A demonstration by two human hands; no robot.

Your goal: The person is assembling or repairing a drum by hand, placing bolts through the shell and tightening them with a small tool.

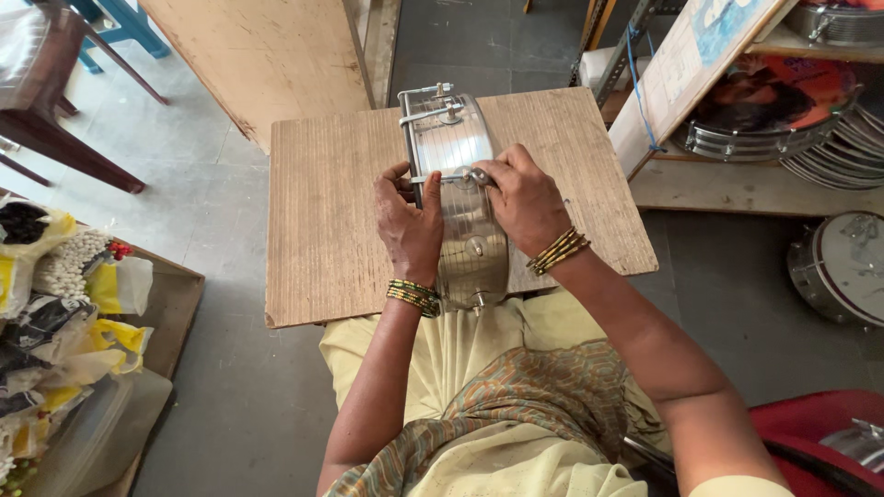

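Note:
A shiny metal drum shell [458,147] stands on its edge on a wooden board [322,230] across my lap. My left hand [410,221] grips the shell's left rim and a thin tension rod there. My right hand [522,198] rests on the shell's right side, its fingers pinched on a small metal lug fitting [477,175] at the top. Both wrists wear beaded bangles. More lugs and rods [425,114] stick out at the shell's far end.
Finished drums [773,110] lie stacked on a low shelf at the right, another drum [843,267] on the floor. Bags of small parts [64,276] fill a box at the left. A dark chair [46,101] and a leaning plywood sheet [267,55] stand behind.

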